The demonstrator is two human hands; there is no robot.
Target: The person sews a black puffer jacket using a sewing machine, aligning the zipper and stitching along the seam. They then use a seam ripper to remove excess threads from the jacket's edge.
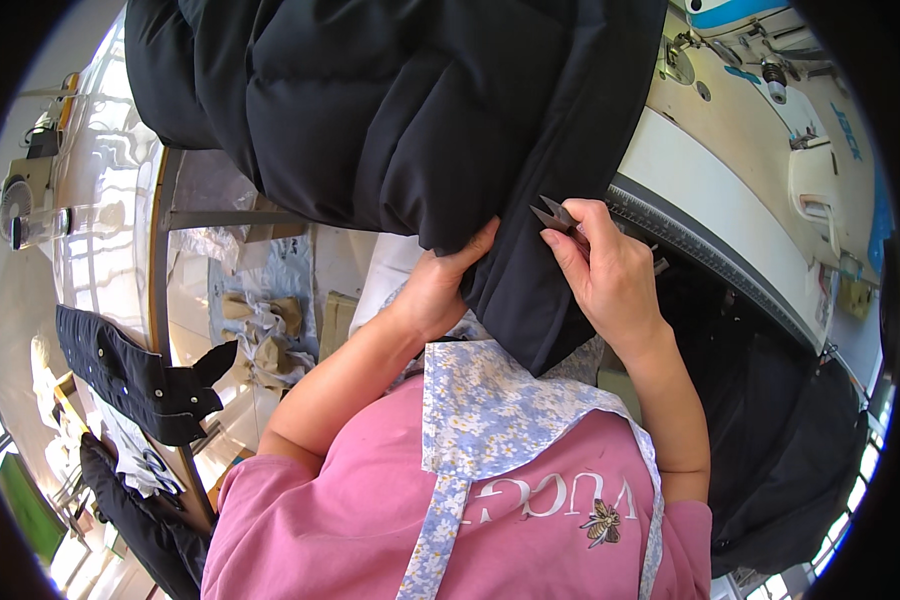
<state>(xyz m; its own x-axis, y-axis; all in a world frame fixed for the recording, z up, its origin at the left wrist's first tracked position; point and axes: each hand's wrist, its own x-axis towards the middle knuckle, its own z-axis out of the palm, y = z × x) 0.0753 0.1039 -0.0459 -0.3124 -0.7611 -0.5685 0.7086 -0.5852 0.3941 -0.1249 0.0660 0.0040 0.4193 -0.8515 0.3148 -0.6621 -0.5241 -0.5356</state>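
Observation:
A black padded garment spreads over the table edge in front of me, its flat stitched border hanging towards my lap. My left hand grips the garment near its lower edge, with the thumb on top and the other fingers partly hidden by the cloth. In my right hand is a pair of small thread snips, held between thumb and fingers. The blades point up and left, apart from each other, over the flat border. Whether they touch the cloth I cannot tell.
A white Jack sewing machine stands at the right, with a ruler strip along the table's front edge. Black cloth hangs at lower right. A black snap-button piece and scissors lie at the left; a small fan is farther off.

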